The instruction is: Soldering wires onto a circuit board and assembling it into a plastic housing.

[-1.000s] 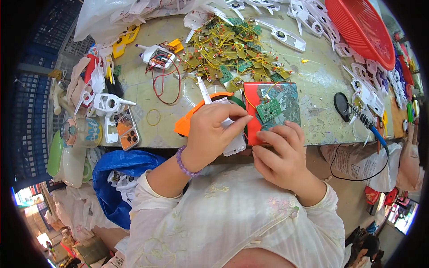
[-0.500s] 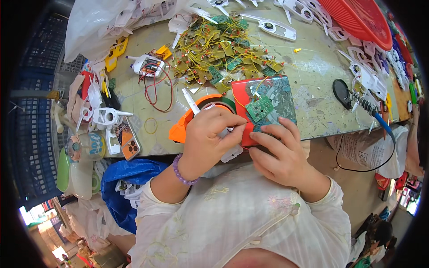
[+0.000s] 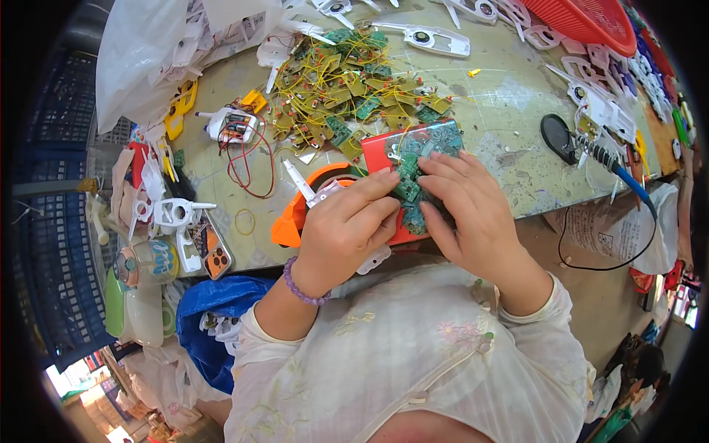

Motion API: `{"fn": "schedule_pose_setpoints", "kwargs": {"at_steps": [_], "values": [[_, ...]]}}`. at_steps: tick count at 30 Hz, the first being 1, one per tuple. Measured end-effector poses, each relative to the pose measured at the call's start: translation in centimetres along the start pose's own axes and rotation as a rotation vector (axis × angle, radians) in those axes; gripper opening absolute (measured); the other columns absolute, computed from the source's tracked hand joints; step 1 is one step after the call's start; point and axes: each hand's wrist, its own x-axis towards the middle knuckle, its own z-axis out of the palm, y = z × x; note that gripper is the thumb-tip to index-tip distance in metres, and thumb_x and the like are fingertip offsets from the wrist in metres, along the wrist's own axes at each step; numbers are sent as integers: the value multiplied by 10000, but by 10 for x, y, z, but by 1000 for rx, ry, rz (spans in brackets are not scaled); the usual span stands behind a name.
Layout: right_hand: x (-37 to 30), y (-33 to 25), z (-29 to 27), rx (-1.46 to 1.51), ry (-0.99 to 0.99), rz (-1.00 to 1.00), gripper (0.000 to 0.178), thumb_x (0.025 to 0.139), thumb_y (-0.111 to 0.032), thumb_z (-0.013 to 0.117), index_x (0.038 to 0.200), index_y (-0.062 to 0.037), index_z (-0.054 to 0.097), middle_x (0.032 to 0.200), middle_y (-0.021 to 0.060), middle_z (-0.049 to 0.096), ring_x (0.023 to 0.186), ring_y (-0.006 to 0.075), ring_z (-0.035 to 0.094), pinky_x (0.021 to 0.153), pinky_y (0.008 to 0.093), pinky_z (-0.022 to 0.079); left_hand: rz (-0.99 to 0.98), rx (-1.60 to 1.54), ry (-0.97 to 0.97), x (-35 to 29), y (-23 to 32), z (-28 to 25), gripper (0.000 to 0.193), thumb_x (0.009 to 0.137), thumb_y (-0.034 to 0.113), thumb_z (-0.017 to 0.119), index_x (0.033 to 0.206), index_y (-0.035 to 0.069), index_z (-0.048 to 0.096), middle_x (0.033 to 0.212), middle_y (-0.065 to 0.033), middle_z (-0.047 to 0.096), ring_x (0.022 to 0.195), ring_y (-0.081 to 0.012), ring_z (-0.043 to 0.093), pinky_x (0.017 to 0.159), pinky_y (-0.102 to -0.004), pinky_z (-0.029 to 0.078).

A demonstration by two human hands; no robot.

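Observation:
A green circuit board [image 3: 408,176] is held between my two hands, above a box with a red side and patterned grey-green top [image 3: 439,133]. My left hand [image 3: 347,221] has its fingertips closed on the board's left edge. From the other side, the bent fingers and thumb of my right hand [image 3: 469,207] grip its right edge. Under my left hand lies a white plastic housing [image 3: 298,179] with a long narrow tip; most of it is hidden. It rests over an orange tape dispenser [image 3: 289,221].
Beyond my hands lies a heap of circuit boards with yellow wires [image 3: 347,92]. A soldering iron [image 3: 613,166] stands at right beside a round black lid [image 3: 557,139]. To the left are an opened white housing with batteries [image 3: 235,125] and a phone [image 3: 216,255]. A red basket [image 3: 591,22] sits far right.
My left hand's pinched fingers have moved onto the circuit board's left edge. My right hand has shifted up and taken its right edge; before, the board lay on the box. The view has shifted slightly.

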Motion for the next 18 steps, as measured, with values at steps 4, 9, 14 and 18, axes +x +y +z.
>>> {"fn": "schedule_pose_setpoints", "kwargs": {"at_steps": [4,9,14,18], "values": [[-6,7,-6,179,169,28,308,735,2,665,1032,-12,585,1103,146,623,1079,341,572,932,435,438,7,42,2,1,4,1,195,684,18,725,855,28,630,1053,-101,652,967,-241,654,734,-317,551],[-73,54,-39,326,995,513,175,849,22,597,1009,-1,531,907,101,602,806,169,563,736,291,479,-43,27,20,6,11,3,192,675,-47,721,840,14,643,1016,-123,663,927,-276,672,763,-330,558],[-117,122,-95,399,1231,615,154,886,-47,611,1007,-19,520,781,22,557,630,57,482,563,192,398,-81,7,24,2,12,2,194,681,-48,719,849,4,637,1013,-131,663,929,-283,670,772,-334,556],[-107,135,-123,266,1088,619,288,876,-93,649,1123,19,552,722,-28,530,562,24,391,506,184,308,-101,12,4,2,14,3,198,682,-46,718,856,4,636,1015,-134,663,930,-285,667,782,-335,553]]}}
